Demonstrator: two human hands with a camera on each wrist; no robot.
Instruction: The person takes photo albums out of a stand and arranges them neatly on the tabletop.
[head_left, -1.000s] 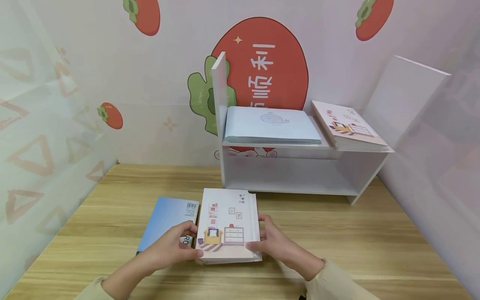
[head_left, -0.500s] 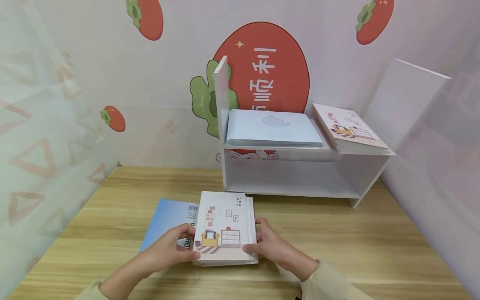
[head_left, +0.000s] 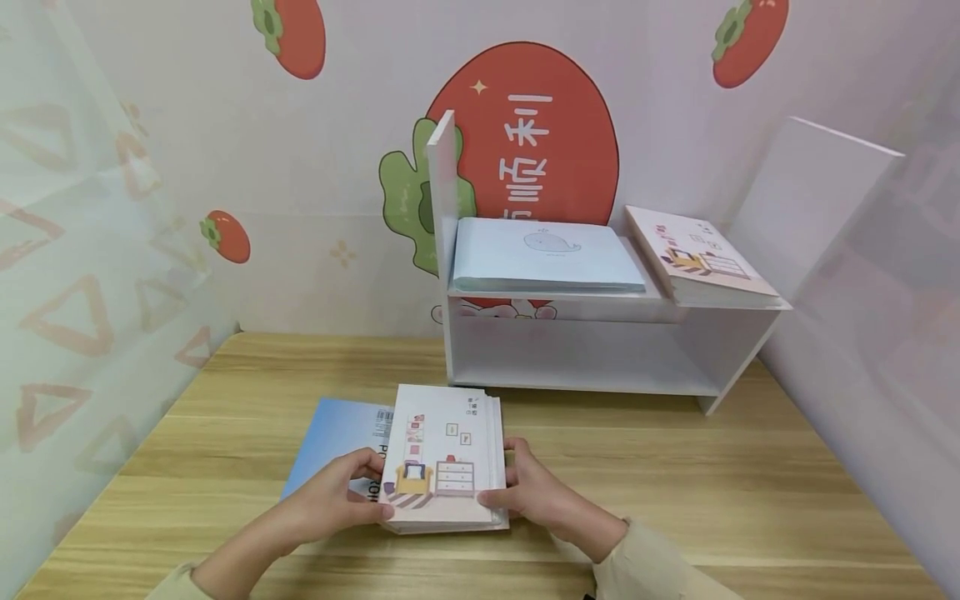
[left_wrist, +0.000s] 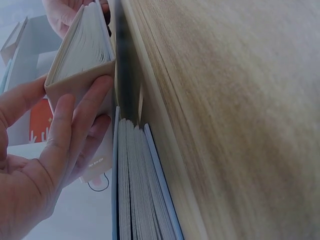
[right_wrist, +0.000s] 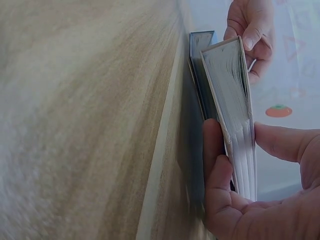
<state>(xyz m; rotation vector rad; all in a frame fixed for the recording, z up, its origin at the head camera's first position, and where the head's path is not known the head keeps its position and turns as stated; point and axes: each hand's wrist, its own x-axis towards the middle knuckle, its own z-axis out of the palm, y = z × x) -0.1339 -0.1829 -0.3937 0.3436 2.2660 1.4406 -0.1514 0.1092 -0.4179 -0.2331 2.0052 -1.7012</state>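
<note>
A white photo album (head_left: 431,425) with a drawn armchair and drawers on its cover is held between both hands, raised off the table. My left hand (head_left: 326,493) grips its spine side, thumb at the top cover's edge; the left wrist view shows fingers spread along the spine (left_wrist: 82,82). At the opposite, page-edge side, my right hand (head_left: 540,496) pinches the covers, thumb above and fingers below, as the right wrist view shows. Beneath and to the left lies a blue album (head_left: 330,437) with a barcode, partly covered by the white one and my left hand.
Behind stands a white desk shelf (head_left: 585,354) with upright end panels. On its upper board lie a pale blue whale album (head_left: 540,258) and another armchair-cover album (head_left: 701,258). The wooden table (head_left: 675,467) is bounded by printed walls.
Both hands have carried the white album slightly to the left, so that it covers more of the blue album. Their hold looks the same.
</note>
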